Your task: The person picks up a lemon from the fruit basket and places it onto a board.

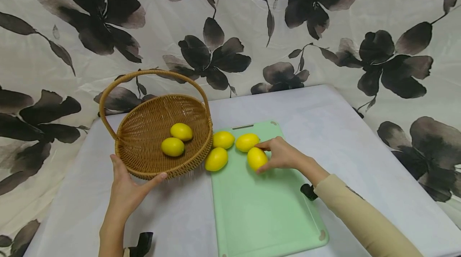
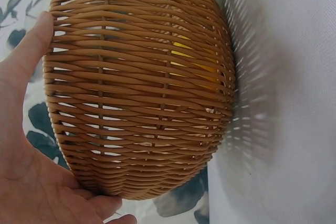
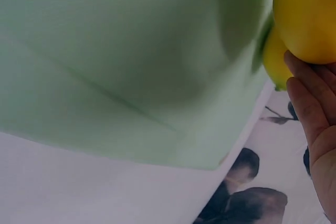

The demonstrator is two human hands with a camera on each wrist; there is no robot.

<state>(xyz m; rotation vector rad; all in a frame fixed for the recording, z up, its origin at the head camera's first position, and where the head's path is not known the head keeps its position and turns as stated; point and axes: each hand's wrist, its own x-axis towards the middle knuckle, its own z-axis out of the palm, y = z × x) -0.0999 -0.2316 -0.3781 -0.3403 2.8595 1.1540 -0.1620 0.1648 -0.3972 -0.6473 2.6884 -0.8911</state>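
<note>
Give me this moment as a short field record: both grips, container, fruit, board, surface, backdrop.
Left grip: holds the wicker basket on its near side, thumb and fingers spread apart
Right grip: pinches the held lemon
Container: basket tilted, opening toward the head camera
Fruit: six lemons; two lemons inside the basket, one pinched, three lemons just right of the basket
Board: green cutting board
Surface: white tablecloth
Backdrop: floral cloth

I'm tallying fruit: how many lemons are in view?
6: one lemon in the right hand, one on the board, two at its left edge beside the basket, two inside. The basket may hide others.
</note>
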